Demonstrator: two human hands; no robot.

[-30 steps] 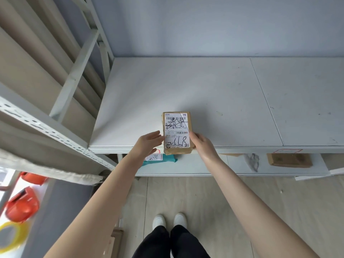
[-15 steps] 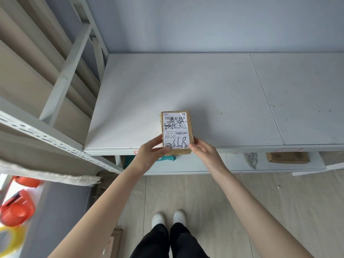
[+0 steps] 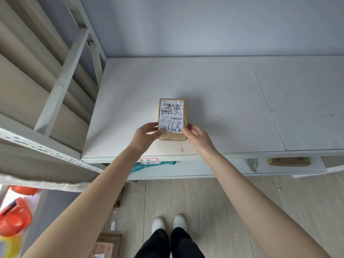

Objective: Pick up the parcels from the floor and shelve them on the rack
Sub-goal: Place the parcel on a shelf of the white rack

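A small brown cardboard parcel (image 3: 172, 118) with a white shipping label and handwritten digits lies flat on the white rack shelf (image 3: 214, 94), a little in from its front edge. My left hand (image 3: 147, 135) grips its near left corner, thumb on top. My right hand (image 3: 197, 135) holds its near right corner. Both arms reach in from below over the shelf's front rim.
On the lower shelf lie a teal bag (image 3: 152, 165), a grey wrapped item (image 3: 251, 163) and a brown parcel (image 3: 287, 161). A cardboard box (image 3: 106, 244) sits on the wood floor by my feet. The rack's slanted frame (image 3: 61, 84) rises at left; orange tape dispensers (image 3: 14, 216) lie bottom left.
Both hands have pushed the parcel from overhanging the shelf's front edge further back onto the shelf. It now rests fully on the surface.
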